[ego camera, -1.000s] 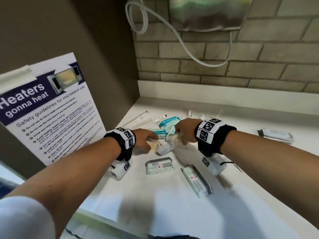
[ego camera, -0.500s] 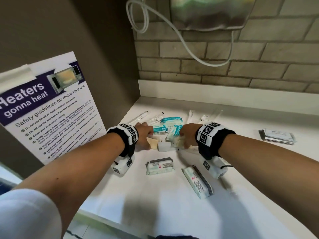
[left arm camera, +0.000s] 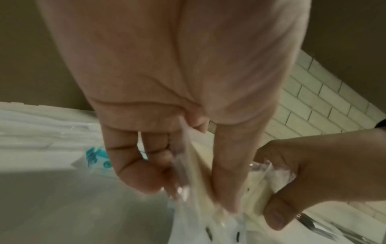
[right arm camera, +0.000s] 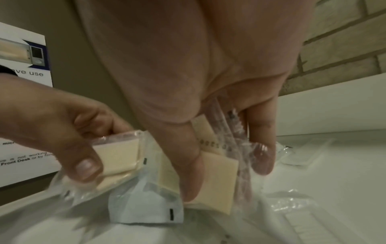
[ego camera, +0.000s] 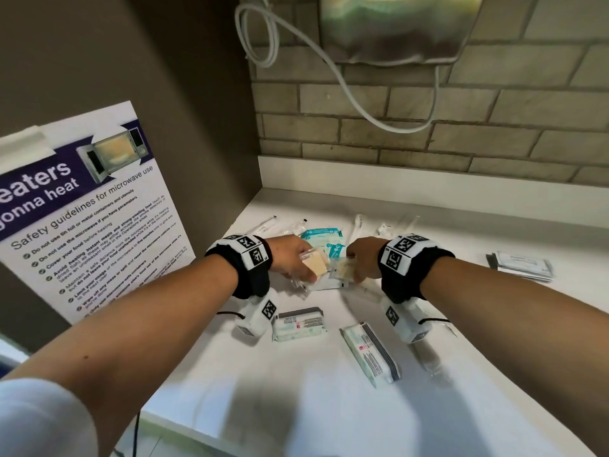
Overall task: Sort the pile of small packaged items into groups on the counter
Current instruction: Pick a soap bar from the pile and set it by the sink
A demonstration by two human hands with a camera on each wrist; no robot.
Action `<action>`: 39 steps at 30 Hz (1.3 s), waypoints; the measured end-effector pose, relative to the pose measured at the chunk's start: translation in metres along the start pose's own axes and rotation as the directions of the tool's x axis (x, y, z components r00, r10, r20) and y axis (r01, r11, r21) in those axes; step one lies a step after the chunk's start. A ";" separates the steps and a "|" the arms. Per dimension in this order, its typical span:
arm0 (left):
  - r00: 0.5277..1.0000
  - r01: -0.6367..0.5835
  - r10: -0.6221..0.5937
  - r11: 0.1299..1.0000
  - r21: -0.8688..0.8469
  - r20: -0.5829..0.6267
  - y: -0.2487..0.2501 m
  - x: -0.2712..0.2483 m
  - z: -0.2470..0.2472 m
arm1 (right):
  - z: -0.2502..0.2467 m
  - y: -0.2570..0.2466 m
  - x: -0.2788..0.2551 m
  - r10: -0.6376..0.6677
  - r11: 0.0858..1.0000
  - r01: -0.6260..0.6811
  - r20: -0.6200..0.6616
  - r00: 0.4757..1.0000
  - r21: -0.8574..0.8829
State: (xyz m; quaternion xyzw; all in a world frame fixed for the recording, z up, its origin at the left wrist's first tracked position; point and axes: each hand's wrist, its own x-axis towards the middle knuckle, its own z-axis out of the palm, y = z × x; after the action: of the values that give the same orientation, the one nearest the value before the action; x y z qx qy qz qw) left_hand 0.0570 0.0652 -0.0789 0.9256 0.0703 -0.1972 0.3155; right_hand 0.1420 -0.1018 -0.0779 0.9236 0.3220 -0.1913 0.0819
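Clear plastic wraps the two cream pads that the hands are drawing out of the pile (ego camera: 324,249), which lies on the white counter (ego camera: 296,390) toward twelve o'clock from the person. The step in hand looks like picking: each hand has taken a like item from the heap, and neither has yet been set down in a group. The left hand (ego camera: 291,255) has its thumb and curled fingers pinched on one wrapped cream pad (ego camera: 314,265); in the right wrist view the thumb lies on the pad's flat face with the wrapper bunched beneath. The right hand (ego camera: 362,258) grips a second cream pad (right arm camera: 217,175), thumb across its face, and some thin clear-wrapped sticks (right arm camera: 225,125) seem caught between the same fingers, though blur hides how many. Teal packets (ego camera: 321,237) sit at the pile's twelve o'clock side. Two white wipe packs (ego camera: 300,323) lie at six o'clock of the hands, well apart from the heap, and a small stack of flat sachets (ego camera: 520,267) sits at three o'clock. The next move probably calls for bringing both pads to one bare spot and shedding the stray sticks first.
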 end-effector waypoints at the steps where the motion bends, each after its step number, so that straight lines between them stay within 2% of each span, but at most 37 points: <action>1: 1.000 0.015 -0.015 1.000 0.001 0.021 0.000 0.002 0.002 | -0.001 0.001 -0.004 -0.004 1.000 0.004 0.007 1.000 0.015; 9: 0.989 0.145 -0.135 0.972 0.185 -0.063 -0.006 0.010 0.011 | -0.006 0.013 -0.009 0.036 0.993 -0.031 -0.042 0.998 0.114; 13: 0.983 0.153 -0.129 0.971 0.185 -0.131 -0.006 0.010 0.005 | -0.019 0.013 -0.014 0.013 0.989 0.001 -0.095 0.995 0.150; 16: 0.974 0.114 -0.093 0.989 0.093 -0.205 -0.004 0.005 -0.004 | -0.027 0.009 -0.018 -0.048 0.976 0.067 -0.095 0.994 0.206; 19: 0.960 -0.005 0.018 0.999 0.045 -0.278 0.000 -0.002 -0.014 | -0.029 0.002 -0.023 -0.105 0.970 0.121 -0.084 0.991 0.212; 22: 0.963 -0.106 0.055 0.978 -0.181 -0.265 0.008 -0.009 -0.015 | -0.028 -0.004 -0.026 -0.120 0.951 0.156 -0.146 0.982 0.268; 27: 0.982 -0.076 -0.015 0.879 -0.471 -0.187 0.030 -0.025 -0.005 | -0.027 -0.007 -0.040 -0.081 0.899 0.177 -0.244 0.966 0.401; 30: 0.986 -0.069 -0.026 0.838 -0.542 -0.166 0.040 -0.032 0.004 | -0.023 -0.001 -0.054 -0.046 0.888 0.163 -0.269 0.962 0.429; 35: 0.996 -0.081 0.051 0.865 -0.495 -0.074 0.069 -0.037 0.027 | -0.007 0.018 -0.076 0.023 0.885 0.121 -0.302 0.953 0.450; 39: 0.983 -0.184 0.177 0.966 -0.180 -0.051 0.091 -0.037 0.050 | 0.006 0.038 -0.098 0.028 0.879 0.101 -0.263 0.964 0.466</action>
State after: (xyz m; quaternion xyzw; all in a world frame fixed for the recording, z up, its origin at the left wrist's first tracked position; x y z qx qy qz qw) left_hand 0.0302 -0.0381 -0.0493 0.8983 0.0090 -0.1443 0.4149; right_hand 0.0935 -0.1878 -0.0423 0.9261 0.2906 -0.1422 -0.1939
